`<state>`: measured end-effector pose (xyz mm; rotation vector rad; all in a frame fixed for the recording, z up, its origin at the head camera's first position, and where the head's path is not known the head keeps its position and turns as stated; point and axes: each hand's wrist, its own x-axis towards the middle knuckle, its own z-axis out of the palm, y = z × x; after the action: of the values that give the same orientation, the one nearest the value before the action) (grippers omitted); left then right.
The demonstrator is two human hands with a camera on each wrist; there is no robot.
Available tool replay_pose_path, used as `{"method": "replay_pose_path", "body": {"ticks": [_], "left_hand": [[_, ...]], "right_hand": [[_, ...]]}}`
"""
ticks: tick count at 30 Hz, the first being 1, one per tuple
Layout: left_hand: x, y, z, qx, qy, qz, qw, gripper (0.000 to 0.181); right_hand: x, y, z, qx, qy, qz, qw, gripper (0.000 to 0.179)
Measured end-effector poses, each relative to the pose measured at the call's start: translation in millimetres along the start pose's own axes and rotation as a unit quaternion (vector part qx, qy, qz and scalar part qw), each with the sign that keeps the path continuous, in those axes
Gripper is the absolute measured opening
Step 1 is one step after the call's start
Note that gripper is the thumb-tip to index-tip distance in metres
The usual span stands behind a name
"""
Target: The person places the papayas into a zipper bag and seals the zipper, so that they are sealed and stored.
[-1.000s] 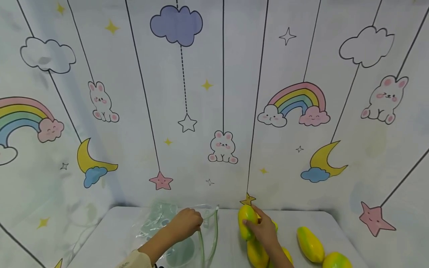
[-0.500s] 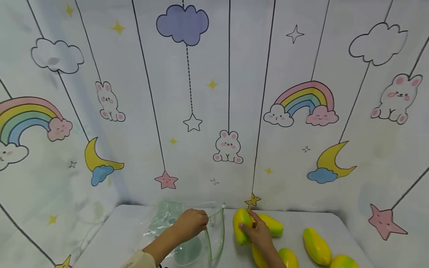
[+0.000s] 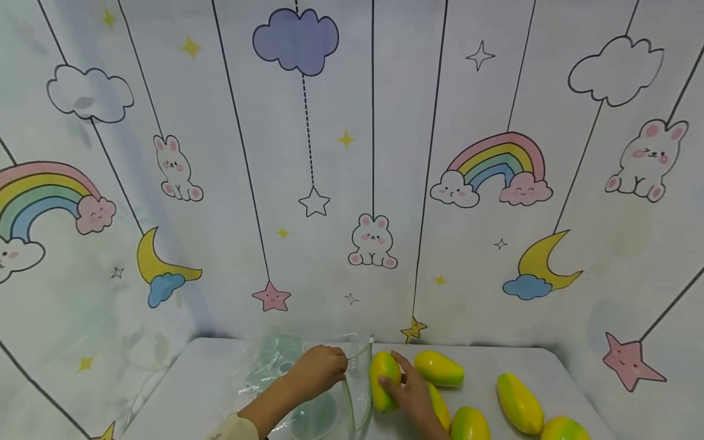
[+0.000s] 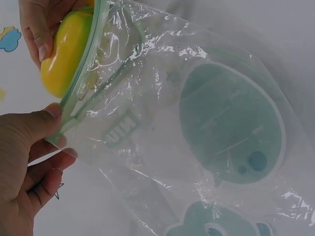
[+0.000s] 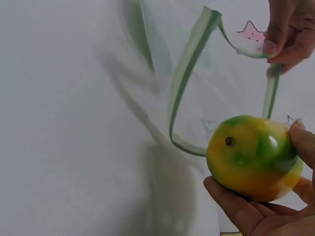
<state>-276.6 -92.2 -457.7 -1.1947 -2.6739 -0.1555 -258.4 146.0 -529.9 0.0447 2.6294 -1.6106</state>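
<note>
My left hand [image 3: 321, 370] pinches the green-edged rim of a clear zip bag [image 4: 152, 113] printed with pale green shapes. The bag's mouth [image 5: 189, 73] gapes as a loop in the right wrist view. A yellow-green mango [image 3: 384, 380] is in my right hand [image 3: 415, 394], with thumb and fingers curled around its sides. In the right wrist view this mango [image 5: 248, 157] is right beside the mouth, stem end showing. Whether it touches the rim, I cannot tell. More mangoes lie just right of my right hand, one [image 3: 440, 368] behind it and one [image 3: 439, 406] partly hidden by it.
Farther right on the white table [image 3: 187, 379] lie a mango [image 3: 470, 423], another mango [image 3: 519, 403] and one more mango [image 3: 565, 429] cut off by the frame's bottom. A cloth wall [image 3: 308, 256] printed with rainbows, rabbits and stars rises behind the table's back edge.
My right hand has carried the mango left and down, away from the other mangoes and up to the bag's mouth. My left hand keeps its pinch on the rim. The head view has shifted slightly.
</note>
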Motion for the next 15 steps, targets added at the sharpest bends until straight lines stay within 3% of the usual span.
{"method": "replay_pose_path", "body": {"ticks": [7,15], "left_hand": [[3.5,4.9,1.1,-0.022,-0.024,-0.016,0.9993,0.006],[3.0,7.0,-0.5,-0.085,-0.052,-0.047,0.9939,0.004]], "right_hand": [[-1.7,0,11,-0.011,-0.011,0.001,0.9999,0.083],[3.0,-5,27,0.005,-0.058,0.043,0.9973,0.089]]}}
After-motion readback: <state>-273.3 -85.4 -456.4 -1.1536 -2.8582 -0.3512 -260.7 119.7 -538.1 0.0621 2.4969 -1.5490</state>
